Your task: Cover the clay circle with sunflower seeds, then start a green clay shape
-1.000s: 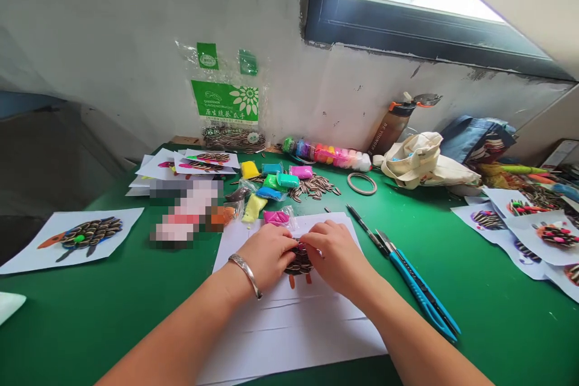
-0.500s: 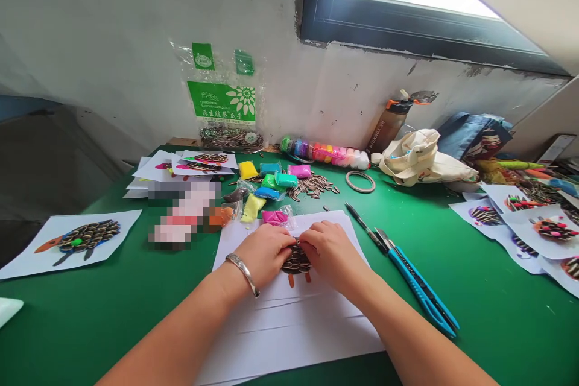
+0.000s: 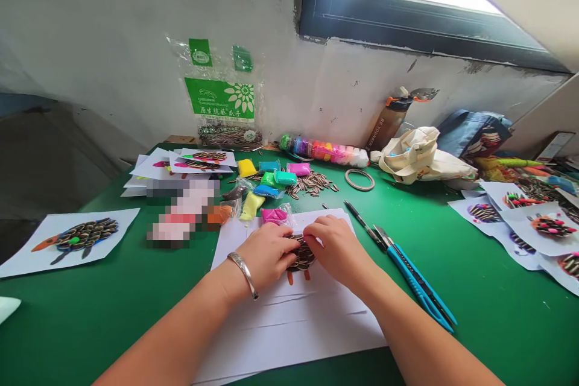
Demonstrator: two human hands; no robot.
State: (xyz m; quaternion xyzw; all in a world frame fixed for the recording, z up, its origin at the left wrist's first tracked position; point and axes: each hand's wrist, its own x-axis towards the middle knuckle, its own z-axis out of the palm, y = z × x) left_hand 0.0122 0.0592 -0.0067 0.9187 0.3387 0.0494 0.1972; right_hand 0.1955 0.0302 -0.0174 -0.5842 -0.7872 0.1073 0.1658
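Observation:
A picture of an animal with a body of striped sunflower seeds [image 3: 302, 260] and two orange clay legs lies on a stack of white paper [image 3: 307, 329]. My left hand [image 3: 265, 251], a silver bangle at its wrist, rests on the left side of the seed body with thumb and forefinger apart. From the right, my right hand [image 3: 337, 246] bends over the body's upper edge. Its fingertips are curled together, and whatever they may hold is hidden. Just behind my left hand lies a magenta clay packet [image 3: 274, 216].
Several clay packets and loose sunflower seeds [image 3: 316, 182] lie beyond the paper. A pen [image 3: 362, 221] and blue cutter [image 3: 418, 283] lie to the right. Finished seed pictures lie left [image 3: 85, 239] and right [image 3: 554, 229]. A seed bag [image 3: 221, 102] and bottle [image 3: 389, 120] stand by the wall.
My left thumb and forefinger have spread apart over the seed body. My right hand has shifted slightly right, and more of the seeds shows between the hands.

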